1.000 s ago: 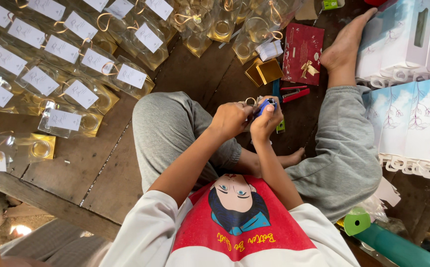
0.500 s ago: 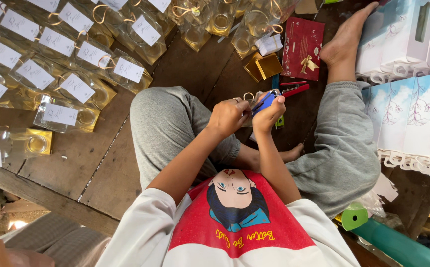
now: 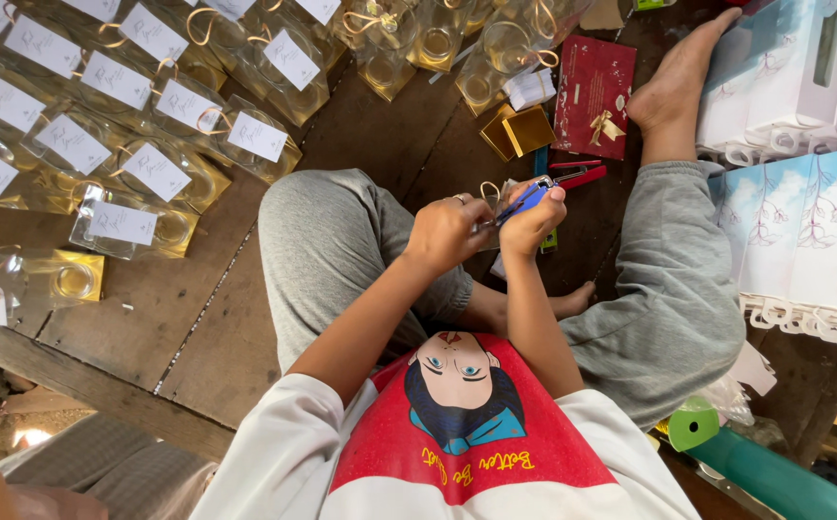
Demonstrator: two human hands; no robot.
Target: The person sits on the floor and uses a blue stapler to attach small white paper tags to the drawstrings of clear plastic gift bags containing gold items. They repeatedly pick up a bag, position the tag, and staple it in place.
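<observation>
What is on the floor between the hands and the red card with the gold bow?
In the head view, a red-handled tool lies on the wooden floor between the right hand and the red card.

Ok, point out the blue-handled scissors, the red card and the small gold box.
blue-handled scissors [image 3: 524,200], head view, on the blue handle.
red card [image 3: 592,91], head view, on its middle.
small gold box [image 3: 519,131], head view, on its top face.
</observation>
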